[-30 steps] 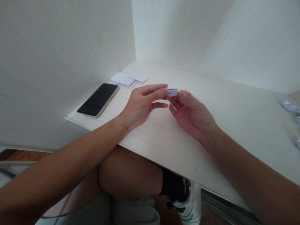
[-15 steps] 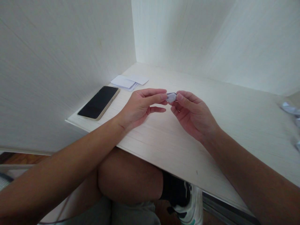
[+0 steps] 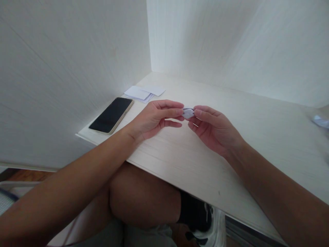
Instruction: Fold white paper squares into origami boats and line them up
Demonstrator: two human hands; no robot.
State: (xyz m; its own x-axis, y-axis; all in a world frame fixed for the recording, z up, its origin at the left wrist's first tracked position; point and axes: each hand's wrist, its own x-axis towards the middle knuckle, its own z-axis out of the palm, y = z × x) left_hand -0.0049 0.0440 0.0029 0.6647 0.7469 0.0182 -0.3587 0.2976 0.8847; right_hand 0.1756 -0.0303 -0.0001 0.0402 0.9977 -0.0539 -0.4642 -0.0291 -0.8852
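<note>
Between my two hands is a small piece of folded white paper, held just above the desk. My left hand pinches its left end with thumb and forefinger, the lower fingers stretched out below. Thumb and fingers of my right hand grip the right end. The fingertips cover both ends of the paper, so its full shape is hidden.
A white desk spreads under my hands, with walls at the left and back. On the left lie a black-screened phone and several white paper slips. Crumpled whitish pieces are at the right edge. My crossed leg is below the desk's front edge.
Both hands keep hold of the folded paper, which now shows slightly more of its face. The whole view has shifted a little, so most things sit slightly lower and further right.
</note>
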